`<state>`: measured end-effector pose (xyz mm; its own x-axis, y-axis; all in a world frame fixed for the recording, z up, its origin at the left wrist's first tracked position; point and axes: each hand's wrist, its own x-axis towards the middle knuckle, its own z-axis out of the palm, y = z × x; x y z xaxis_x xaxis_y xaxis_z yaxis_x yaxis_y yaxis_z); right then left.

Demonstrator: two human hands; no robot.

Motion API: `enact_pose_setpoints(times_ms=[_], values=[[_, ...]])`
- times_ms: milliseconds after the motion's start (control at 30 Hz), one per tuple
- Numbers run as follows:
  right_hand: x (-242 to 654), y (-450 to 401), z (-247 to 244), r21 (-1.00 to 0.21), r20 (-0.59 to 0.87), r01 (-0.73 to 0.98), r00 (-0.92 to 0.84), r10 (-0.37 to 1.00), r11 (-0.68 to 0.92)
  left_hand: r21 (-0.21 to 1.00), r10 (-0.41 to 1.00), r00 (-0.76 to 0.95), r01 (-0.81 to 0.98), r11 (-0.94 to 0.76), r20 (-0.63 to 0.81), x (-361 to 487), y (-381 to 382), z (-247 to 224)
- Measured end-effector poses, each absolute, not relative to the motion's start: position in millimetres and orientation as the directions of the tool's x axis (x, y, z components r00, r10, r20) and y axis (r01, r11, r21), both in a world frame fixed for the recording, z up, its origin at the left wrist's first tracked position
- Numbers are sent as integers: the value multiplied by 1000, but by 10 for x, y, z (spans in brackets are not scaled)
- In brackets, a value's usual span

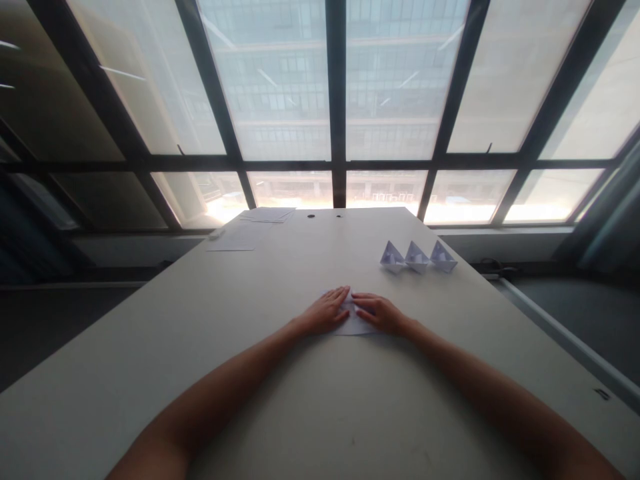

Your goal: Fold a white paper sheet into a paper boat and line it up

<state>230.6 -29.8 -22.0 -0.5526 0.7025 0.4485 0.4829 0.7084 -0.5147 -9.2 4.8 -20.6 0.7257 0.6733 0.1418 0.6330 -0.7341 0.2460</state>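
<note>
A folded sheet of white paper [354, 325] lies flat on the table in front of me, its upper part mostly covered by both hands. My left hand [327, 311] rests flat on its left side, fingers stretched toward the top fold. From the other side, my right hand [379, 312] touches the paper with its fingers extended and slightly bent. The fingertips of the two hands nearly meet near the paper's top. Three folded paper boats, the left one [393, 257], the middle one [417, 257] and the right one [443, 257], stand in a row beyond my right hand.
Loose white sheets [235, 238] lie at the far left of the white table [200, 333]. Two small dark round spots, one a larger disc [311, 216], sit near the far edge. Large framed windows [339, 100] rise behind it.
</note>
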Motion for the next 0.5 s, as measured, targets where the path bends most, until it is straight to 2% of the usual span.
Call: enact_pose_setpoints(times_ms=[100,233,400,500], values=[[2267,-338,-179,-452,355,502,-657,665,737,235,627,768,590,-772,130,-99,64,-208],[2252,-282,-238,-472,334,570,-591,735,672,211,607,787,578,-788,113,-109,90,-223],[2286,-201,-336,-388,254,726,-507,823,567,189,617,780,594,-782,103,-113,100,-239],[2291,-208,-327,-367,224,760,-487,844,536,186,619,778,596,-781,105,-114,86,-219]])
